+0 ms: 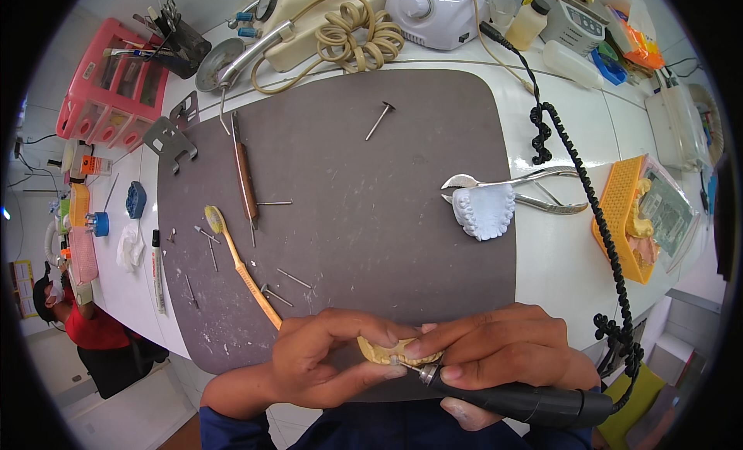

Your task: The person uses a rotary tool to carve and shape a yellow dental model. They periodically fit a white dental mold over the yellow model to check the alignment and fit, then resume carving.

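Observation:
My left hand (325,357) grips a yellowish dental cast (377,351) near the mat's front edge, its fingers partly covering the cast. A black rotary handpiece (526,403) is held in my right hand (503,349), its thin metal bur touching or very near a pale tooth on the cast. Some of my right fingers also rest against the cast. From the handpiece a coiled black cord (596,210) runs up the right side. A yellow toothbrush (241,268) lies just beyond my left hand.
On the grey mat (348,179) lie a wooden-handled tool (244,171), several loose burs and white debris. A white dental cast (484,212) touches metal pliers (542,188) at the right. Beyond stand a yellow basket (619,218), a pink drawer box (112,86) and machines. A person in red (89,326) sits far left.

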The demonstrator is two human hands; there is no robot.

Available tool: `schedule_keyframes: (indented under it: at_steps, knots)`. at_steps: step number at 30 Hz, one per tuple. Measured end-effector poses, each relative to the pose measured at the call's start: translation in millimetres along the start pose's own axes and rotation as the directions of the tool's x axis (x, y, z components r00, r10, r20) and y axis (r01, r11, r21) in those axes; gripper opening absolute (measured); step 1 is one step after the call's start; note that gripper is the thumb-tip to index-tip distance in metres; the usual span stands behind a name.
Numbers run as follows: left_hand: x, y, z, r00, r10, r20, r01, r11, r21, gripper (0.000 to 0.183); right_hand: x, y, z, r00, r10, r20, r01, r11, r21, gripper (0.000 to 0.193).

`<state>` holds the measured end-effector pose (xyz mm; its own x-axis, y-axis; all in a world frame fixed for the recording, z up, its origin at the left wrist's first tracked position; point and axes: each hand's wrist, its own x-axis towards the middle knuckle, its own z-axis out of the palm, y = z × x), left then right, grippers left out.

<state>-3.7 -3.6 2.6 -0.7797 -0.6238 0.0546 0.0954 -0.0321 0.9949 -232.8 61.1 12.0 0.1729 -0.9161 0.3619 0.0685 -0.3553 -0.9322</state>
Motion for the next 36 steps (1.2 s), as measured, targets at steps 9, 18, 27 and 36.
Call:
schedule_keyframes:
  at_steps: [9,18,27,36]
  knots:
    - [2,1,-2,1.000,0.009,0.029,-0.010,1.000,0.023,0.034,1,-4,-1,1.000,0.019,-0.010,-0.019,1.000,-0.001,0.019]
    - [5,-4,-1,0.998,0.057,0.031,-0.058,0.997,0.044,0.027,1,0,-3,0.998,-0.051,0.046,0.057,0.989,-0.135,0.026]
    - [4,0,-2,0.995,0.078,0.059,-0.079,0.997,0.013,0.023,8,-11,-5,1.000,-0.007,0.003,0.007,1.000,0.020,0.026]
    - [-4,19,-8,0.985,0.089,0.145,-0.107,0.987,0.120,0.037,0,-7,-14,0.987,0.110,-0.117,-0.081,0.971,0.226,0.015]
